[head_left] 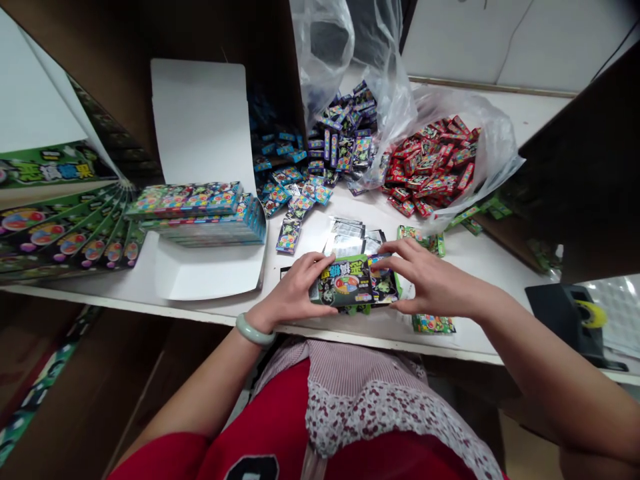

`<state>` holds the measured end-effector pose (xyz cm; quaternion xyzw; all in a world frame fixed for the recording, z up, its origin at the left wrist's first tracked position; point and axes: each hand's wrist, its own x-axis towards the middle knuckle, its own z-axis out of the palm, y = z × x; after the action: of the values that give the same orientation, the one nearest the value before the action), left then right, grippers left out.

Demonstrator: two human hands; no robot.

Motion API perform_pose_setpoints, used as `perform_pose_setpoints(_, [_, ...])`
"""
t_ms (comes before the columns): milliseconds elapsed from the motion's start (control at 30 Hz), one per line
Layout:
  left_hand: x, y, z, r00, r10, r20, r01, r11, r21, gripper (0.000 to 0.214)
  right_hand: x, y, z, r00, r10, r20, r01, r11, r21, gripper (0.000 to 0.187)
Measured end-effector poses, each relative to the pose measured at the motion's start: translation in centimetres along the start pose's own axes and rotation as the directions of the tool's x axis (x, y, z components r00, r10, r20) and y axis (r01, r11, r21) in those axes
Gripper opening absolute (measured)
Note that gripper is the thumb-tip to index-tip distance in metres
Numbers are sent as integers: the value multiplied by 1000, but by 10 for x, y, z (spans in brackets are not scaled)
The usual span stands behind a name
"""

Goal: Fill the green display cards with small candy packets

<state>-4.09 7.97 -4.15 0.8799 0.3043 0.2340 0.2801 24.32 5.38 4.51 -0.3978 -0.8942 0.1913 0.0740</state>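
Note:
Both my hands are at the table's front edge. My left hand (293, 288) grips the left end of a green printed box (342, 283), and my right hand (430, 277) presses on its right end. Dark printed packets (385, 287) lie under and beside that box, partly hidden. Behind my hands lie silver-backed packets (346, 237). A small green-and-blue packet (433, 324) sits near my right wrist, and a jade bangle (255, 330) circles my left wrist.
On the white table (465, 293) are stacked colourful boxes (200, 213), a white carton flap (200, 127), a dark-blue packet heap (343, 137) and red packets (430, 167) in a clear plastic bag (480, 127). Cardboard walls (580, 153) flank the table.

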Motion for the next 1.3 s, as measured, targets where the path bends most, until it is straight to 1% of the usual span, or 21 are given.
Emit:
perform_pose_setpoints(100, [0, 0, 3, 1000, -3, 2, 3, 1000, -8, 97, 2, 6, 8, 1000, 2, 0, -2, 994, 106, 60])
perform_pose_setpoints(167, [-2, -1, 4, 999, -33, -23, 32, 999, -8, 97, 2, 7, 16, 996, 43, -73, -30, 984, 177, 67])
perform_pose_setpoints(200, [-3, -2, 3, 998, -49, -41, 49, 999, -8, 96, 1, 6, 20, 990, 74, -124, -48, 979, 200, 66])
perform_pose_setpoints(267, [-6, -2, 2, 995, -73, -73, 72, 997, -17, 97, 1, 0, 30, 971, 117, -210, -70, 973, 220, 51])
perform_pose_setpoints(333, [-8, -1, 0, 992, -88, -89, 84, 996, -43, 98, 4, -4, 38, 969, 97, -226, -46, 974, 222, 40])
perform_pose_setpoints(400, [-10, -2, -4, 988, -118, -100, 110, 990, -82, 101, 15, -2, 43, 971, 57, -234, 7, 965, 262, 39])
perform_pose_setpoints(433, [-12, -3, -6, 983, -145, -113, 133, 986, -104, 102, 24, 4, 44, 960, 73, -270, 15, 950, 313, 36])
perform_pose_setpoints(467, [-14, -5, -8, 976, -176, -128, 161, 979, -125, 102, 37, 12, 45, 937, 126, -326, 6, 926, 378, 32])
perform_pose_setpoints(500, [-18, -7, -10, 967, -207, -148, 186, 972, -145, 101, 54, 22, 45, 900, 212, -381, -22, 895, 445, 28])
perform_pose_setpoints(533, [-22, -10, -13, 957, -233, -170, 206, 965, -163, 100, 74, 34, 45, 850, 313, -423, -61, 857, 512, 25])
perform_pose_setpoints(567, [-26, -12, -14, 948, -251, -195, 218, 960, -177, 99, 96, 47, 47, 790, 415, -452, -117, 824, 554, 25])
perform_pose_setpoints(600, [-29, -15, -16, 940, -262, -218, 223, 956, -189, 98, 121, 59, 50, 760, 478, -440, -185, 809, 558, 26])
perform_pose_setpoints(667, [-36, -18, -17, 931, -272, -245, 225, 953, -204, 97, 170, 81, 58, 745, 510, -430, -231, 802, 551, 31])
perform_pose_setpoints(733, [-39, -19, -17, 925, -289, -245, 239, 947, -212, 99, 212, 96, 69, 714, 548, -436, -274, 791, 546, 39])
perform_pose_setpoints(800, [-41, -19, -16, 922, -307, -235, 258, 942, -216, 99, 240, 105, 79, 695, 581, -425, -310, 774, 552, 41])
perform_pose_setpoints(867, [-42, -20, -17, 919, -315, -236, 265, 939, -220, 98, 249, 109, 85, 698, 592, -403, -316, 760, 568, 36])
perform_pose_setpoints(933, [-44, -22, -19, 916, -311, -252, 257, 940, -225, 95, 240, 112, 87, 719, 578, -386, -289, 754, 590, 35])
perform_pose_setpoints(1000, [-45, -24, -20, 914, -302, -270, 243, 942, -233, 92, 215, 112, 86, 743, 551, -380, -248, 754, 608, 38])
perform_pose_setpoints(1100, [-45, -28, -21, 915, -294, -277, 232, 944, -236, 89, 161, 110, 84, 772, 499, -393, -198, 777, 597, 36])
perform_pose_setpoints(1200, [-40, -30, -20, 914, -297, -274, 239, 944, -227, 87, 104, 105, 85, 799, 435, -416, -177, 830, 529, 24])
perform_pose_setpoints(1300, [-34, -30, -17, 918, -291, -271, 242, 950, -199, 85, 60, 101, 86, 861, 355, -364, -179, 882, 435, 18])
